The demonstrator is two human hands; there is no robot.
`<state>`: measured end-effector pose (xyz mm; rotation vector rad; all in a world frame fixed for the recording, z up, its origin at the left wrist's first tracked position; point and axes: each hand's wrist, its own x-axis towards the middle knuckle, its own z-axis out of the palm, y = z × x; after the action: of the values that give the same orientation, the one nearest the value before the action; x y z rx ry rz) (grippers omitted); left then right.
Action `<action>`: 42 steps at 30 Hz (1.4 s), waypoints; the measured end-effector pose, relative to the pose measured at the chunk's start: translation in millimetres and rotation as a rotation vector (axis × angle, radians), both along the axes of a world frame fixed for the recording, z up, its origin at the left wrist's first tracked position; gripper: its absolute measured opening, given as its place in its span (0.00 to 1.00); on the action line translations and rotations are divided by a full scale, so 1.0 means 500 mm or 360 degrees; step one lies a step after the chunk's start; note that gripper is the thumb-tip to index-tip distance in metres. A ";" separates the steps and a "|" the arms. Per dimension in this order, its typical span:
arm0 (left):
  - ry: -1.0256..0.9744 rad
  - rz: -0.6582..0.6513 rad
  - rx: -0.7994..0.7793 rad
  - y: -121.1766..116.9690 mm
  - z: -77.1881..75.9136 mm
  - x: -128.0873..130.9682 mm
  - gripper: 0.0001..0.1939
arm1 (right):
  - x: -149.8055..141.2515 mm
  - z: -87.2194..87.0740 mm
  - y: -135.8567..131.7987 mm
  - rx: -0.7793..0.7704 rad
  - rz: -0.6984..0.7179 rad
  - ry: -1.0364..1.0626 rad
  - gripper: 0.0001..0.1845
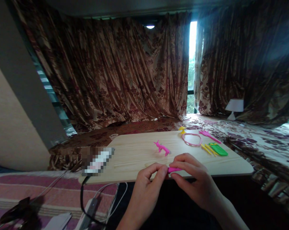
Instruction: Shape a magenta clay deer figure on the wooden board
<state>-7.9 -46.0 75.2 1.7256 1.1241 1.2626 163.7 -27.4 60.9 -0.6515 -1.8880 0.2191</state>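
One pink piece, head view: the pink piece (174,170) is held up between left hand (146,182) and right hand (194,177), over the near margin of the desk (132,147). Can't tell if it touches wood.
Left grip: thumb and index pinching its left end.
Right grip: thumb below, fingers above, pinching it toward its right end.
Piece axis: roughly left-right, parallel to the near edge. Neither hand is nearer, both on it. Right end partly hidden by fingers.
Pink figure: the pink figure (162,148) is past the grip, a bit left; long axis slants far-left to near-right. Near end sits close to the right fingers, apart from them.
Right-far group: yellow piece (182,129), pink ring (193,145), pink fork-like piece (210,136), yellow sticks (211,150), green piece (221,150). Sticks reach the green one.
Edges: near edge just under both hands, dark beyond; right rounded corner well apart from right hand.
Open room: bare wood left of the figure, out to the pixelated item (99,163).
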 end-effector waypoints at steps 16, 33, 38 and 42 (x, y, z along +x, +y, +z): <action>-0.0234 -0.0170 -0.0112 0.010 -0.011 -0.001 0.14 | -0.021 -0.009 0.001 -0.0060 0.0015 0.0068 0.12; -0.0855 -0.0550 -0.0512 0.003 -0.022 0.011 0.15 | -0.019 -0.011 -0.002 -0.0341 0.0323 0.0315 0.10; -0.1047 -0.0733 -0.0639 0.005 -0.035 0.012 0.14 | -0.028 -0.016 -0.005 -0.0525 0.0492 0.0423 0.09; -0.1133 -0.0847 -0.0707 0.006 -0.043 0.013 0.17 | -0.033 -0.016 -0.009 -0.0578 0.0574 0.0459 0.10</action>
<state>-1.2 -43.0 53.8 1.0041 0.4299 1.0451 147.3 -31.7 52.9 -0.4804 -1.6848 0.8584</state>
